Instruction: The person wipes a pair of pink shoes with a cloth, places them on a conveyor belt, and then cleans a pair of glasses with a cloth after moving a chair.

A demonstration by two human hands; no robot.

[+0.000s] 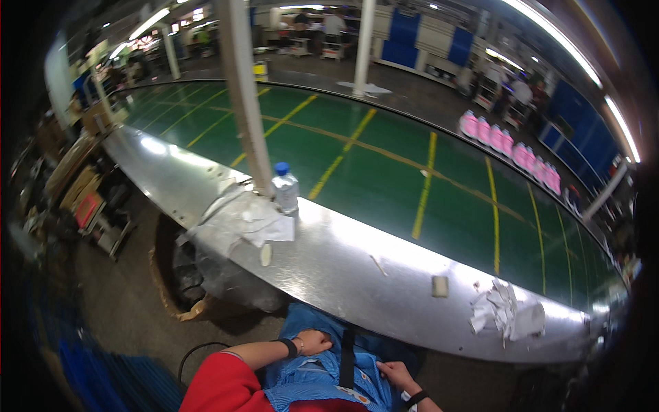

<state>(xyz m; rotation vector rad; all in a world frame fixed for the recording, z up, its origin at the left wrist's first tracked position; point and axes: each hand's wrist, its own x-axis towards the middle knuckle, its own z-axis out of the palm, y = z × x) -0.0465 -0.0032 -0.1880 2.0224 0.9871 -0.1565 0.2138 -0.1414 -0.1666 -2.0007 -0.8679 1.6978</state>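
Note:
My left hand [314,341] rests against the front of my blue checked apron [302,380], its fingers curled inward. The fingertips are partly hidden, so I cannot make out what they hold. At the apron's right side, my right hand [397,375] pinches the edge of the blue cloth between thumb and fingers. A black strap [347,360] runs down the apron between the two hands. Both wrists wear dark bands. Just beyond my hands lies the near edge of a shiny metal ledge [329,264].
Crumpled white scraps [495,312], a small beige roll [440,286] and a clear bottle with blue cap [285,189] sit on the ledge, by a post [246,103]. Beyond runs a green conveyor belt [384,172] with pink bottles [495,136] along its far side. A lined carton [185,288] stands left.

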